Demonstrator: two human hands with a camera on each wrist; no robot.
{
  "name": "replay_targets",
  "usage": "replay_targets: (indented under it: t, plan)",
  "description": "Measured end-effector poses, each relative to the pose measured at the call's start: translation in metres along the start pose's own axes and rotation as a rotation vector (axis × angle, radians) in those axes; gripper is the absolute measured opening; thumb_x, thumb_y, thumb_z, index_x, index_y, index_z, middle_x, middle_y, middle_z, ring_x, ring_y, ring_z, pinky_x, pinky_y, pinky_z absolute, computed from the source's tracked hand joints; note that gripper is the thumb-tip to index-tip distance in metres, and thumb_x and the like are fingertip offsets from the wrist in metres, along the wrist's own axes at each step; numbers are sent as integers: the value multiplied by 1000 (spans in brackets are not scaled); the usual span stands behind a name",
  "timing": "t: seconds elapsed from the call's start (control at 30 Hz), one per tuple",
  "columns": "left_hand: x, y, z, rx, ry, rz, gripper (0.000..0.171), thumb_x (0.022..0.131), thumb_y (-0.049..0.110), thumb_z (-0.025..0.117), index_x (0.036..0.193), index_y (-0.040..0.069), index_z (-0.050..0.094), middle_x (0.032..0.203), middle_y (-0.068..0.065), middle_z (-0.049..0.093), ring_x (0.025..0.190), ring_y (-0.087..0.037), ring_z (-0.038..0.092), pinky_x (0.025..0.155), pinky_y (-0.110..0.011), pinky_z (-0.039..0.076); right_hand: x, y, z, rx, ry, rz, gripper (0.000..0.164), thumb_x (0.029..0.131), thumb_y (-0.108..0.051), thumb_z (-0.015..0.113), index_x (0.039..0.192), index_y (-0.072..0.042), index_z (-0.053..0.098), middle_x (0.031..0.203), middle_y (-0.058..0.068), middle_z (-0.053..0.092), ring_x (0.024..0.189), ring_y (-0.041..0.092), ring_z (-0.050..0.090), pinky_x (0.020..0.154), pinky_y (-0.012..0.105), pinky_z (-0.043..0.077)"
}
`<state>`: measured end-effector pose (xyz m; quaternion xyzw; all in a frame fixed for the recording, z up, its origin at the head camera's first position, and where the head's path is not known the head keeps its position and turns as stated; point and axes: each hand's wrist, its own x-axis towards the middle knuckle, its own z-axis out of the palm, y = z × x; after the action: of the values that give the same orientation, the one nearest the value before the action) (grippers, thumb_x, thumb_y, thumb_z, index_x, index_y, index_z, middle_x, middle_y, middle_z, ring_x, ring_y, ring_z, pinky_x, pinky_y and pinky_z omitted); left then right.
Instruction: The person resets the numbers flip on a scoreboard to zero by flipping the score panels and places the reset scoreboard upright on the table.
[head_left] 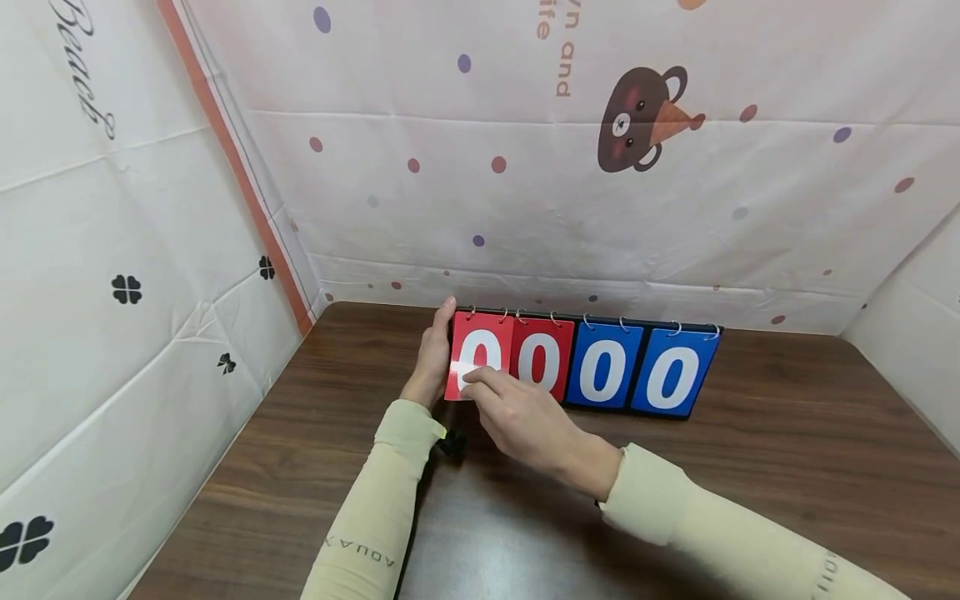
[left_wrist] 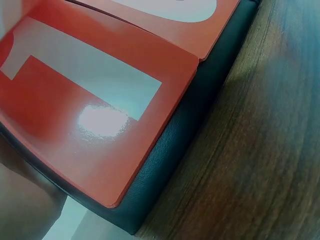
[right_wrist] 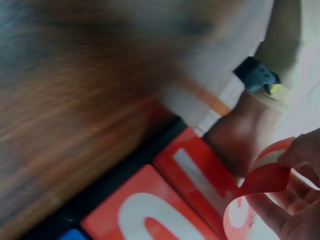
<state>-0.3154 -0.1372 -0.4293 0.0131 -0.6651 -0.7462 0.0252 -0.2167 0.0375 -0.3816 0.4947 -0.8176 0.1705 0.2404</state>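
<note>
A tabletop flip scoreboard (head_left: 638,367) leans back on the table, showing two red and two blue number cards on metal rings. My left hand (head_left: 433,354) holds its left end, thumb pointing up along the edge. With thumb and fingers, my right hand (head_left: 528,421) pinches the lower part of the leftmost red 0 card (head_left: 463,333). That lifted card (right_wrist: 265,180) curls away from the board in the right wrist view. Beneath it, a red card with a white 1 (left_wrist: 60,100) shows in the left wrist view. The fingers behind the board are hidden.
The dark wood table (head_left: 780,467) extends in front of the scoreboard and to both sides. A printed cloth wall (head_left: 525,208) rises behind it, and another cloth (head_left: 150,350) stands at the left. A black wrist device (right_wrist: 257,75) sits on the left wrist.
</note>
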Motion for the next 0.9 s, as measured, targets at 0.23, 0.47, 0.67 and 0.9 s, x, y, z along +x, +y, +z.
replay_targets:
  t: [0.23,0.47,0.67,0.9]
  plan:
    - [0,0,-4,39,8,12,76,82,80,41,95,8,64,87,-9,65,81,-19,63,67,-29,53,-6,16,21,-36,-81,11,34,83,-13,73,115,-11,62,115,6,63,100,14,60,83,29,56]
    - [0,1,-3,73,8,30,74,84,78,40,98,9,63,92,-9,65,86,-20,62,72,-30,52,-6,26,35,-109,-131,-14,35,81,-13,75,115,-11,64,113,5,64,102,15,60,88,31,54]
    - [1,-1,-3,41,2,30,75,84,78,40,97,7,63,89,-10,66,82,-20,62,68,-29,52,-2,28,42,-133,-131,-38,34,81,-15,75,114,-11,66,111,5,65,104,16,59,90,33,53]
    - [2,0,0,-11,-10,49,70,88,73,40,95,7,62,86,-7,65,80,-18,61,68,-28,51,-1,31,47,-173,-133,-31,33,82,-15,75,114,-12,67,113,4,67,104,17,58,94,35,51]
